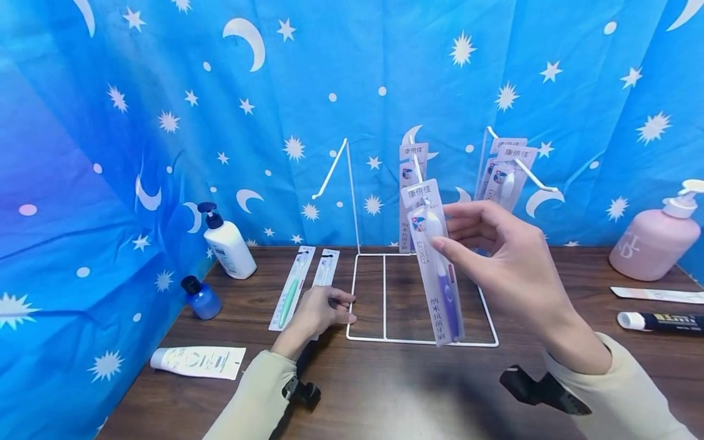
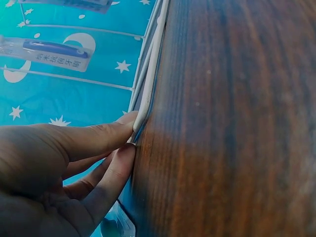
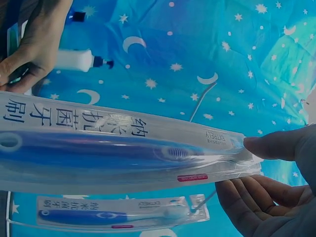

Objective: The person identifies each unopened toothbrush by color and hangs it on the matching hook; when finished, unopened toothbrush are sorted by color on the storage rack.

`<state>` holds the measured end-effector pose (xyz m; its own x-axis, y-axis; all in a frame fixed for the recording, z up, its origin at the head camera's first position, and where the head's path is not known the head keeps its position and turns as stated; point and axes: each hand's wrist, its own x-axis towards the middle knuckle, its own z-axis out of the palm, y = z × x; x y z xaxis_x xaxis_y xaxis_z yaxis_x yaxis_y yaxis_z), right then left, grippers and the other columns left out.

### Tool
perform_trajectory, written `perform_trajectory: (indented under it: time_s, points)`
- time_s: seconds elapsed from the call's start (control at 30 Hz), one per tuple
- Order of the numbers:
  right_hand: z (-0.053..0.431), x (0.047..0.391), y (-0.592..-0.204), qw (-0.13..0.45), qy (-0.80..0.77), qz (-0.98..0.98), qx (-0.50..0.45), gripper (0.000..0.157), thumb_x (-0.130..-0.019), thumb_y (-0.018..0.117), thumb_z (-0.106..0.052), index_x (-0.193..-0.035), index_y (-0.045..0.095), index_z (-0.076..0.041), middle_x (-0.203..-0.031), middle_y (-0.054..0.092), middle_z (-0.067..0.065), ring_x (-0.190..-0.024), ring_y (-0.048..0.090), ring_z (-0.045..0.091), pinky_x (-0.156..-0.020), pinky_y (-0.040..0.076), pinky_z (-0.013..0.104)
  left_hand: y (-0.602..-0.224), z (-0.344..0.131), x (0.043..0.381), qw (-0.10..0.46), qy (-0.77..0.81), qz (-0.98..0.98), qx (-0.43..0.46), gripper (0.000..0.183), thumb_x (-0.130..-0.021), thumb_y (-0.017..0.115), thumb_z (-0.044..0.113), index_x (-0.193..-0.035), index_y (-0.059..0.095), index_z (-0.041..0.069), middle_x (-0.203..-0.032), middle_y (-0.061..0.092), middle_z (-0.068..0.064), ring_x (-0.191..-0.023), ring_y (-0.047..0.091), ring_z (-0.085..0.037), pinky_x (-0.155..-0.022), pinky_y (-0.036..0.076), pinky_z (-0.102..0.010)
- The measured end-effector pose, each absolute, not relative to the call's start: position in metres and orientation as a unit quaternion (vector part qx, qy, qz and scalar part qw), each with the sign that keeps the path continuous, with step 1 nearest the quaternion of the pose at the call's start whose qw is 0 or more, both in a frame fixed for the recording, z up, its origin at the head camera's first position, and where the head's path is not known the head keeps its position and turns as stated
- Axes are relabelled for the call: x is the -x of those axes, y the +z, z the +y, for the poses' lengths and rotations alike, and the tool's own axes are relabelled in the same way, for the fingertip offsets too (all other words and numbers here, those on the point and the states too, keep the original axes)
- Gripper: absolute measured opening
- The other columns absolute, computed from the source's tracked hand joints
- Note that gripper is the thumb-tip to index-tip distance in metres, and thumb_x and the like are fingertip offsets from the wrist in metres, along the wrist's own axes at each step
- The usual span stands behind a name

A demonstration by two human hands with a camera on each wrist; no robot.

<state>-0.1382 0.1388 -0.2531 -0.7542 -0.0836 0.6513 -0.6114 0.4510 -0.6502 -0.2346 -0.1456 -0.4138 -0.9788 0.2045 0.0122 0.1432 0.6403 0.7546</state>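
Right hand (image 1: 508,263) pinches purple pack (image 1: 432,269) near top; likely light, stiff, slick; best held by edges; left hand (image 1: 320,310) grips rack (image 1: 385,299).

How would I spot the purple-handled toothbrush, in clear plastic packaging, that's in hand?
On the dark brown wooden table stands a white wire rack. Near its middle hook, the right hand pinches the packaged purple-handled toothbrush. Unlike similar packs hanging behind it, this one is held in a hand.
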Motion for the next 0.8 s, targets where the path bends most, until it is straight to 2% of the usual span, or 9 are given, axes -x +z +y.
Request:
perform_trajectory:
  time_s: [0.23,0.47,0.67,0.8]
  points:
    - [0.138,0.151,-0.259,0.278,0.482,-0.806,-0.200,0.038,-0.084,0.077,-0.016,-0.119,0.063,-0.010,-0.099,0.066,0.001,-0.086,0.064,0.012,-0.076,0.049,0.017,-0.414,-0.145,0.237,0.034,0.395,0.913,-0.096,0.033,-0.069,0.088,0.013,-0.100,0.077,0.013,-0.078,0.065,0.005,-0.068,0.058,-0.011,-0.062,0.045,-0.027]
    - [0.136,0.169,-0.265,0.303,0.481,-0.798,-0.200,0.037,-0.086,0.075,-0.016,-0.120,0.062,-0.008,-0.098,0.066,0.000,-0.085,0.064,0.011,-0.077,0.049,0.019,-0.413,-0.145,0.237,0.031,0.397,0.912,-0.096,0.033,-0.069,0.088,0.014,-0.100,0.077,0.013,-0.078,0.065,0.004,-0.068,0.058,-0.011,-0.062,0.045,-0.027]
    - [0.132,0.185,-0.273,0.307,0.511,-0.778,-0.197,0.039,-0.087,0.074,-0.017,-0.122,0.060,-0.007,-0.101,0.064,0.002,-0.089,0.063,0.013,-0.083,0.049,0.025,-0.415,-0.145,0.234,0.036,0.411,0.905,-0.107,0.034,-0.070,0.087,0.011,-0.102,0.076,0.010,-0.078,0.065,0.003,-0.067,0.058,-0.012,-0.061,0.046,-0.027]
    - [0.130,0.195,-0.277,0.304,0.523,-0.774,-0.186,0.041,-0.087,0.074,-0.020,-0.124,0.059,-0.009,-0.105,0.063,0.004,-0.094,0.061,0.015,-0.087,0.049,0.034,-0.417,-0.146,0.233,0.032,0.412,0.904,-0.107,0.033,-0.070,0.087,0.010,-0.102,0.076,0.009,-0.076,0.064,0.003,-0.067,0.058,-0.013,-0.060,0.045,-0.028]
